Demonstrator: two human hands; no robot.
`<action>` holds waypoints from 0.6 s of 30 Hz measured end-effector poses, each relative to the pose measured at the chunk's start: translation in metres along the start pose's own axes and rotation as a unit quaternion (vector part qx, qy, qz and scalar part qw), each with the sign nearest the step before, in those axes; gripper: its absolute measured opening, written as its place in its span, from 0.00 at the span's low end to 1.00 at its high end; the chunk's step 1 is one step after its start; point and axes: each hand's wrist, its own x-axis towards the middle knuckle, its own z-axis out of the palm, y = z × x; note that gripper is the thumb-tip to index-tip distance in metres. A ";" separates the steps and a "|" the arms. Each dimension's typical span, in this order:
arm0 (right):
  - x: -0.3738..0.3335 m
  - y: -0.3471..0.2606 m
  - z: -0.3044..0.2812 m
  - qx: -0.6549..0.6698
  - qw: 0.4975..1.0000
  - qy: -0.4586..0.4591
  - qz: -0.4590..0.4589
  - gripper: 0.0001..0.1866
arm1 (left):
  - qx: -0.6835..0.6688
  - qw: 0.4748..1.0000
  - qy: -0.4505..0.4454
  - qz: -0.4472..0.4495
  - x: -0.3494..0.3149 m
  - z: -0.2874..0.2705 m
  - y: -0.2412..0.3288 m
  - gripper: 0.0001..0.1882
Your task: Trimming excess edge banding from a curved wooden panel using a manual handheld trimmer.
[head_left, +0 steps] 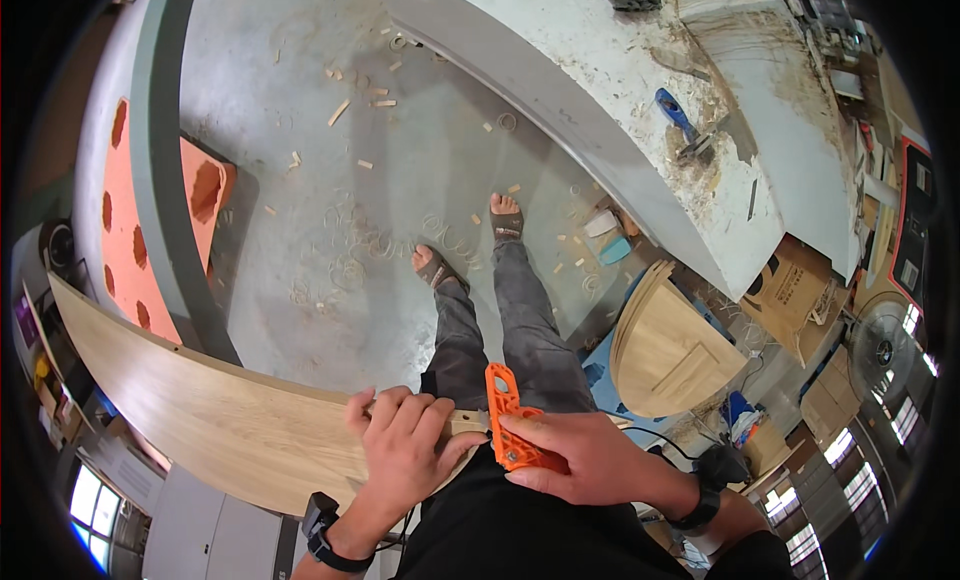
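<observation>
A long, light wood-grain board [220, 410] runs from the far left to a narrow end in front of my body. My left hand [405, 450] is closed around the board near this end, its fingers over the edge and its thumb along the end. In my right hand [585, 450] is an orange edge-band trimmer [503, 395], a slotted plastic hand tool. The trimmer is up against the tip of the board, and my palm hides its lower part. A small hole shows in the board's edge between my hands.
Curled strips and small wood offcuts [345, 270] litter the floor around my feet. A stained white workbench [640, 90] carries a blue-handled scraper [675, 110]. Stacked wooden panels [665, 345] stand at right, near a cardboard box [790, 290] and a fan [882, 352]. Orange hole-patterned panels [125, 210] lean at left.
</observation>
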 end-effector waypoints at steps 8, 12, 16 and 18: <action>-0.002 0.001 0.003 -0.001 1.000 0.011 -0.014 0.31 | -0.029 0.999 -0.012 -0.006 0.001 0.000 0.001 0.22; -0.001 0.004 0.004 0.009 0.999 0.024 -0.033 0.30 | -0.035 0.999 -0.011 -0.008 0.001 0.001 0.000 0.21; -0.001 0.006 0.007 0.023 1.000 0.015 -0.014 0.30 | -0.039 0.999 -0.005 -0.006 0.001 0.002 -0.001 0.21; 0.001 0.007 0.011 0.014 0.998 0.043 -0.032 0.30 | -0.041 0.999 -0.004 -0.007 0.000 0.002 -0.002 0.20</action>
